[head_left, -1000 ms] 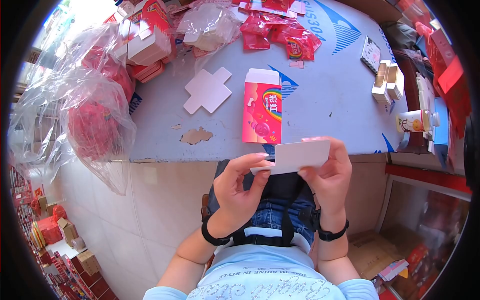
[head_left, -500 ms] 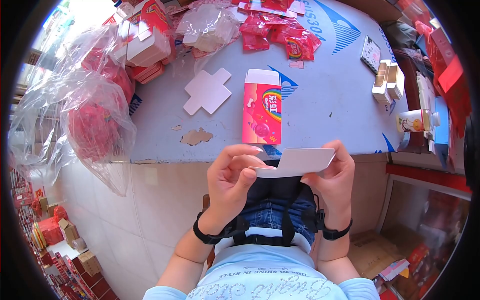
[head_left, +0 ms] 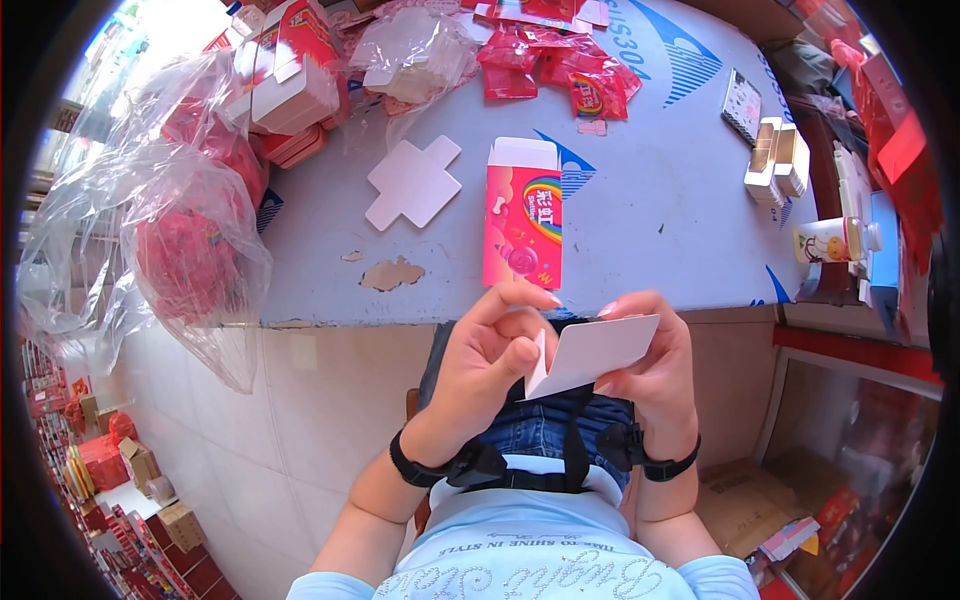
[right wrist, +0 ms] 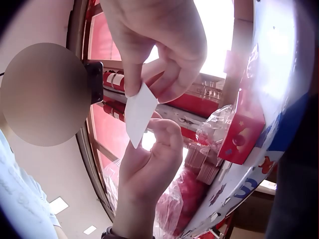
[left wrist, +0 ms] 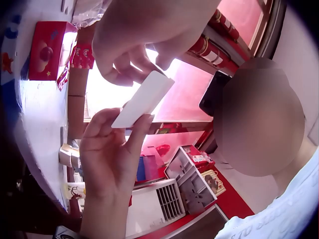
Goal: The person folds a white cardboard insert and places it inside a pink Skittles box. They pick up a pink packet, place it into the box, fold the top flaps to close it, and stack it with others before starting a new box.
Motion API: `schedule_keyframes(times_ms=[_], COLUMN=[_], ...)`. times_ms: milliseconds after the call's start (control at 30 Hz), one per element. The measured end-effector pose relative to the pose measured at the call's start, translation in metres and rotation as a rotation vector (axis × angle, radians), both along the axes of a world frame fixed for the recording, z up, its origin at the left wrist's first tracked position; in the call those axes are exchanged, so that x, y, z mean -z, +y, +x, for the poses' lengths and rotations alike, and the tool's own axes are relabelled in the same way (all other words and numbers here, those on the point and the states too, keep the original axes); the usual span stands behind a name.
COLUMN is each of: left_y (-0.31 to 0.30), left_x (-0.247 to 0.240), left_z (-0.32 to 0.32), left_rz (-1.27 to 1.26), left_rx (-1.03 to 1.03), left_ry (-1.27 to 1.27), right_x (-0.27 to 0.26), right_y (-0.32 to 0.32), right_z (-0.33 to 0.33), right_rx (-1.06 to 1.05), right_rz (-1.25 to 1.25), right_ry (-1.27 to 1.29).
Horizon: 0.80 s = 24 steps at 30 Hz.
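Note:
In the head view a white card, with a narrow folded flap standing at its left end, is held over the lap just off the table's near edge. My right hand pinches its right end between thumb and fingers. At the flap end my left hand has its thumb and bent fingers around the fold. The left wrist view shows the plain face of the card between both hands. A pink printed box with a white end flap lies beyond the hands, and left of it a white cross-shaped card.
Clear plastic bags with red contents hang over the table's left edge. Stacked cartons and red packets lie at the back. On the right are a notebook, small open boxes and a bottle.
The flap at the card's left end now stands folded up, and the card has dropped slightly and tilted. My left hand has moved right, closer around that end.

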<state>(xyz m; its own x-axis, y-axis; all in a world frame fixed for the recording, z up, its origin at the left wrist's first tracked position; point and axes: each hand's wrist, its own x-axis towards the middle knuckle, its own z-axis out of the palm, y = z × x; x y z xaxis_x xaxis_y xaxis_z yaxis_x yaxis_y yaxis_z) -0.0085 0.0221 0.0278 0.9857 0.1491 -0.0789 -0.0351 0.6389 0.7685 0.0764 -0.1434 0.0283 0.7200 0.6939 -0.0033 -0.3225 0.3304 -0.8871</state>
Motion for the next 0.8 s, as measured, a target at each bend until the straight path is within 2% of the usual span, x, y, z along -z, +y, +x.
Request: schedule_keyframes(times_ms=[267,333,367,433,600,800], left_y=[-0.008,-0.009,-0.008,-0.001,-0.006,-0.011], left_x=[0.002,0.000,0.001,0.004,0.000,0.004], left_z=[0.004,0.004,0.003,-0.001,0.002,0.000], left_rz=[0.013,0.186,0.186,0.384,0.543,0.541], left_rx=[0.059,-0.231,-0.231,-0.385,-0.343,-0.237], left_ry=[-0.031,-0.015,-0.015,-0.012,-0.086,0.059], right_x=[0.002,0.005,0.007,0.007,0.003,-0.003], right_y=[0.001,0.001,0.001,0.000,0.003,0.010], right_z=[0.002,0.001,0.002,0.004,0.003,-0.001], right_rx=[0.035,0.080,0.141,0.204,0.232,0.102], right_rz=[-0.064,-0.076,-0.083,-0.090,-0.190,-0.246], right_ry=[-0.005,0.007,-0.007,-0.022,-0.087,-0.117])
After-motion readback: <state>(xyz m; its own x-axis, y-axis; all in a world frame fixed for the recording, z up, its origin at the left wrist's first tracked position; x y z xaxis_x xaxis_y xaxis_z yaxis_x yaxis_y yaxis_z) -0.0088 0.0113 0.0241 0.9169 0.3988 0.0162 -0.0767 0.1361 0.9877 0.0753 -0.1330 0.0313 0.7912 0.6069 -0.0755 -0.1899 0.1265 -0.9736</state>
